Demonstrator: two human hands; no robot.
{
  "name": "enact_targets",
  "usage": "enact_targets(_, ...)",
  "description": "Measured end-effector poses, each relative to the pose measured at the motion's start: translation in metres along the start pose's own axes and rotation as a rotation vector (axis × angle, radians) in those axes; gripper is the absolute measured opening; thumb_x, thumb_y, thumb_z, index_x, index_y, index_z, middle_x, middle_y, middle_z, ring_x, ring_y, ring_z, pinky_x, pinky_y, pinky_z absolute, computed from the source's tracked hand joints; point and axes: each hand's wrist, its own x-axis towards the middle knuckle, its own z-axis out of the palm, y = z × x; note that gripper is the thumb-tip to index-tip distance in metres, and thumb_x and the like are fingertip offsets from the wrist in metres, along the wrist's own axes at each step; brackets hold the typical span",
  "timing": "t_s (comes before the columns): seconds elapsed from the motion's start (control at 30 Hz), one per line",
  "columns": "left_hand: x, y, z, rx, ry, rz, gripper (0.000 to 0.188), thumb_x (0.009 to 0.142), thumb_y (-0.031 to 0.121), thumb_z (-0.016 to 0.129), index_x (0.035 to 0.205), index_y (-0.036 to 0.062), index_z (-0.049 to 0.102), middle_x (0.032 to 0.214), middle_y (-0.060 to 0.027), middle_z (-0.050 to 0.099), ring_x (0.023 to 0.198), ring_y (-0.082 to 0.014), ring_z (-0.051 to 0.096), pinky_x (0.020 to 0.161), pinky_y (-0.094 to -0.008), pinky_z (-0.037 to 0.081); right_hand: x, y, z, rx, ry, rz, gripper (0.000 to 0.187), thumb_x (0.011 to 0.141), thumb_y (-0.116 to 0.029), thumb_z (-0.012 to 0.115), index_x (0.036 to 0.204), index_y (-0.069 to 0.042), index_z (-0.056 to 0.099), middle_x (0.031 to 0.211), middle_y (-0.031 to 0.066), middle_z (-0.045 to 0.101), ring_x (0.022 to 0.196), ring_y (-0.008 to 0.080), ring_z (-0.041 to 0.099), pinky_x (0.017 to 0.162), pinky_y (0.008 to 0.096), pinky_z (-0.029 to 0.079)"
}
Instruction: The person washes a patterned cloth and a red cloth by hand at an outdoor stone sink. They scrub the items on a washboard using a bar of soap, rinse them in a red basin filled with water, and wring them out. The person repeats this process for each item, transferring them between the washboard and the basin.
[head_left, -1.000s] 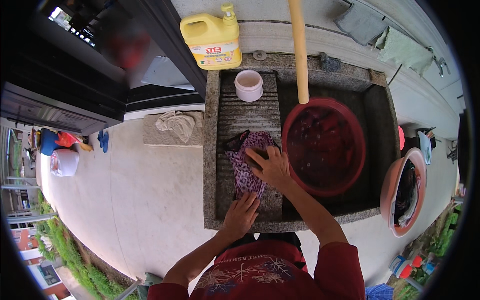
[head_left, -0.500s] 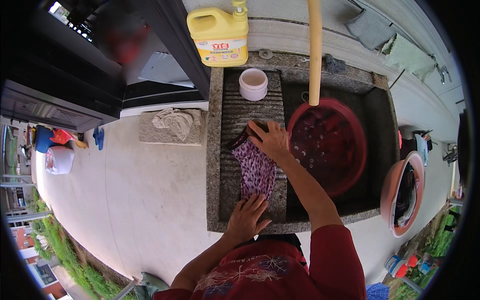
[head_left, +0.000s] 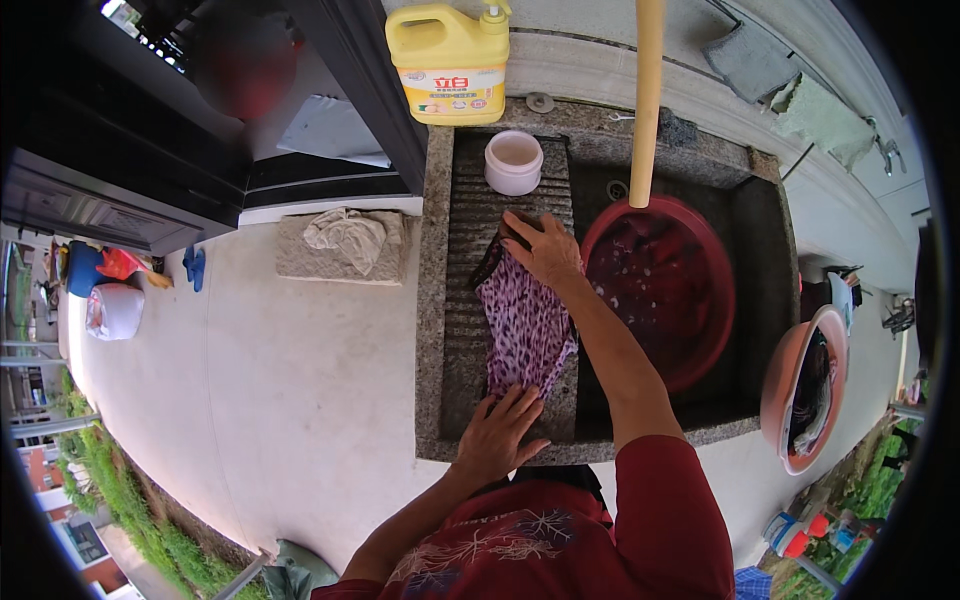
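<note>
My left hand [head_left: 500,435] lies flat and unclenched, fingers a little spread, on the six o'clock end of the spotted purple cloth [head_left: 520,330], which is laid out on the ribbed stone slab [head_left: 470,205]. My right hand [head_left: 548,250] is well apart from it, at the cloth's one o'clock end, curled over a brown block [head_left: 507,231] — mostly hidden by my fingers, so I can't make out its face. The weak spot, I judge, is my left hand: it only presses, so if it eases while the right pushes toward twelve, the wet-looking fabric could ride up and bunch. A sideways push could carry the cloth's three o'clock edge over the slab's brink into the sink [head_left: 432,350]. Too long a stroke toward twelve might knock the pale pink cup [head_left: 514,165], which stands loose on the ribs. If the block slipped from my grip, my knuckles would likely scrape stone. Between two and three o'clock sits the red basin [head_left: 725,290], holding liquid and dark red fabric; my forearm passes close by its rim — I can't tell whether they touch — and a careless elbow could slop it.
</note>
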Motion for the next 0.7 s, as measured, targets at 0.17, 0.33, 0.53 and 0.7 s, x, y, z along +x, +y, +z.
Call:
enact_targets(0.17,-0.003,-0.007,0.0,0.02,0.023,-0.08,0.059,0.086,0.048,0.058,0.126,0.0054,0.052,0.139,-0.0123,0.043,0.128,-0.0282,0.041,0.099,-0.0446,0.034,-0.084,-0.067,-0.043,0.31,-0.191,-0.223,0.049,0.081,-0.037,0.067,0.128,-0.037,0.053,0.089,0.0077,0.045,0.081,0.0246,0.052,0.063,0.0391,0.046)
enact_targets(0.33,0.008,0.004,-0.003,0.005,0.073,-0.054,0.058,0.085,0.046,0.059,0.127,0.0055,0.051,0.138,-0.0132,0.044,0.127,-0.0306,0.042,0.098,-0.0447,0.035,-0.04,-0.043,-0.017,0.045,0.056,-0.119,0.05,0.076,-0.039,0.071,0.123,-0.034,0.055,0.091,0.006,0.041,0.086,0.0254,0.049,0.071,0.0398,0.039)
enact_targets(0.53,0.014,-0.008,0.003,-0.047,0.163,-0.052,0.045,0.082,0.029,0.068,0.118,0.0057,0.057,0.123,-0.0128,0.055,0.113,-0.0313,0.052,0.088,-0.0435,0.042,-0.02,-0.008,0.0,0.822,0.443,0.503,0.03,0.084,-0.033,0.065,0.105,-0.012,0.065,0.096,0.0072,0.056,0.089,0.0214,0.055,0.076,0.0359,0.044)
enact_targets(0.7,0.044,-0.027,-0.003,-0.215,0.338,-0.131,0.026,0.08,0.011,0.067,0.104,0.0036,0.06,0.096,-0.0129,0.063,0.088,-0.0315,0.059,0.074,-0.0411,0.047,-0.159,0.095,-0.029,1.381,0.19,1.45,0.027,0.088,-0.029,0.054,0.097,-0.006,0.065,0.088,0.007,0.065,0.078,0.016,0.061,0.064,0.0297,0.047)
